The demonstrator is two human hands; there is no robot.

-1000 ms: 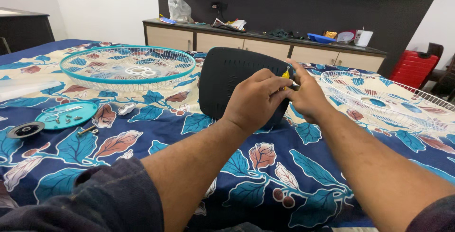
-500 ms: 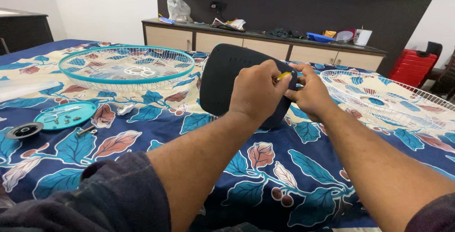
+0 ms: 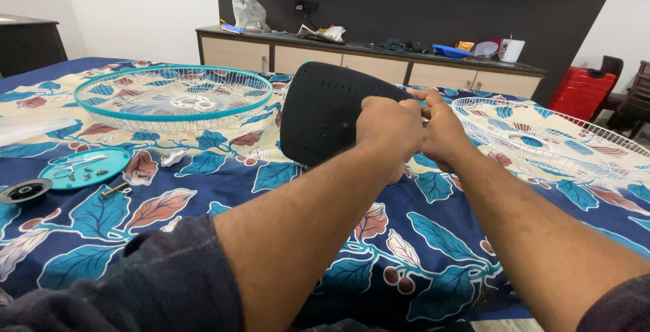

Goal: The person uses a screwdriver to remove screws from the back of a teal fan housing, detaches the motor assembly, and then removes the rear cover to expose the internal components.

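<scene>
While the dark housing (image 3: pixel 325 115) stands tilted on the leaf-patterned bed (image 3: pixel 223 190) with the left hand (image 3: pixel 387 129) clenched on its right edge and the right hand (image 3: pixel 443 132) curled close beside, grasp unclear: best to brace firmly, turn slowly.

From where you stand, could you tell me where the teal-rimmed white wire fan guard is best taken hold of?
Grip the teal-rimmed white wire fan guard by its near teal rim, coming from the near edge of the bed. It lies flat on the floral blue bedsheet, and the rim looks like the solid part; the thin wires probably flex.
</scene>
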